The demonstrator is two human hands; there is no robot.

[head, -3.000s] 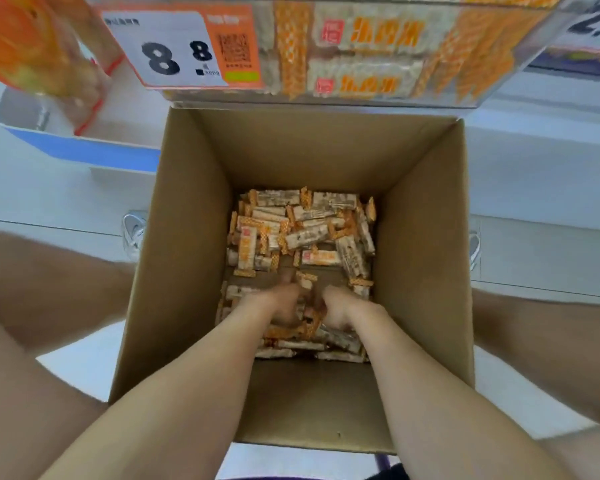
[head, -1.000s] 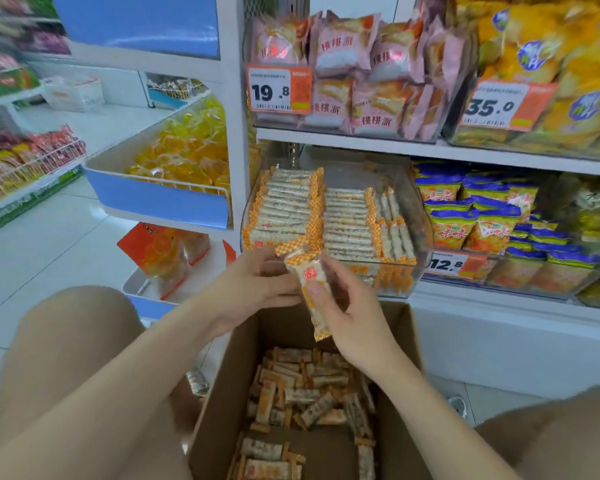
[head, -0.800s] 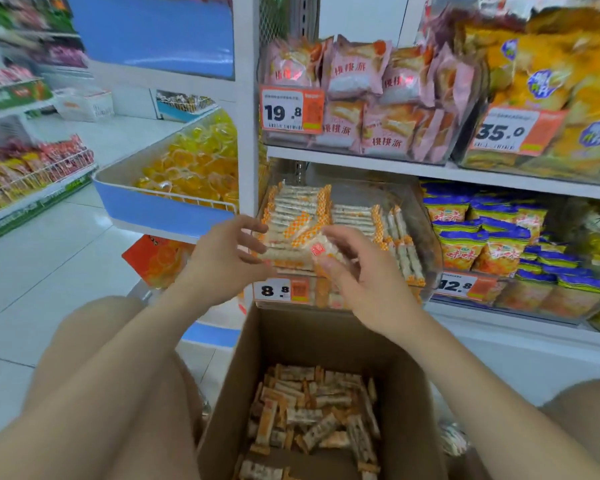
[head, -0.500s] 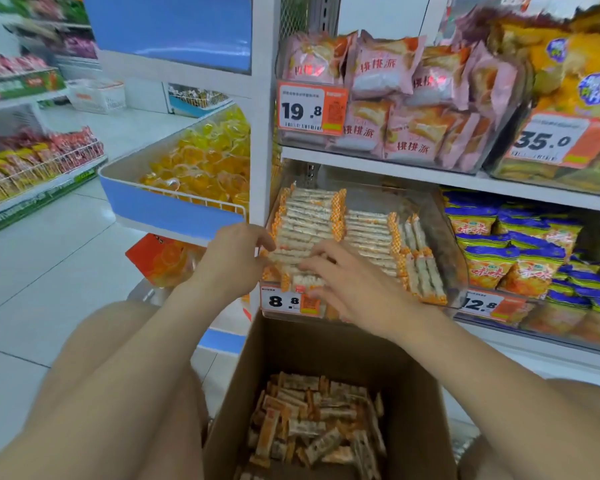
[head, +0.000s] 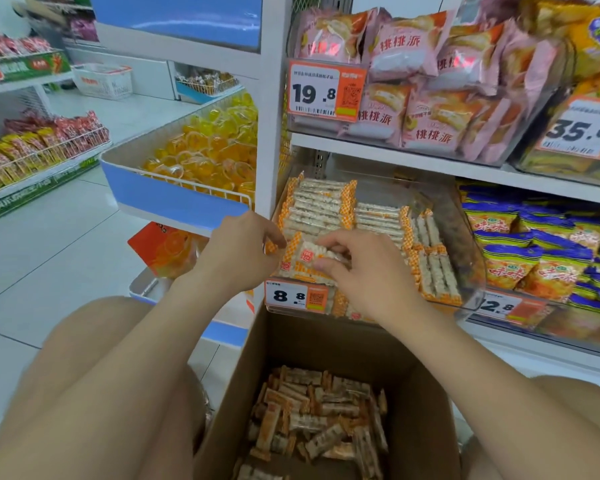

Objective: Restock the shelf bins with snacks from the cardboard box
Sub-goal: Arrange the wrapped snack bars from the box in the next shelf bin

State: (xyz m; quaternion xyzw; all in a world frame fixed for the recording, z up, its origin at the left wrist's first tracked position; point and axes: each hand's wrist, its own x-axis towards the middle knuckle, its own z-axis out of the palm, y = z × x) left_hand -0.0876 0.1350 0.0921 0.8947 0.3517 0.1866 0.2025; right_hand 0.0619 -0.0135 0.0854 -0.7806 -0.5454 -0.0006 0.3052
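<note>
1. Right hand (head: 364,268): fingers curled over one snack bar (head: 307,256), pinching it at the front of the clear bin (head: 465,244), just above the 8.8 price tag (head: 297,296).
2. Left hand (head: 238,247): fingers curled at the bar's orange left end. Whether it grips or only steadies cannot be told.
3. Stacked bars (head: 321,206): neat crosswise rows behind the held bar, with a lengthwise group to the right.
4. Cardboard box (head: 426,410): open, directly below the bin. Loose bars (head: 319,420) cover its bottom, so much restocking likely remains.
5. Hazard: the held bar sits tilted near the bin's low front lip. Released askew, it would likely slide off into the box or onto the floor.
6. Hazard: pressing it down hard could push the slick-wrapped rows out of line.
7. Hazard: a wrist drawn back low could catch the price tag.
</note>
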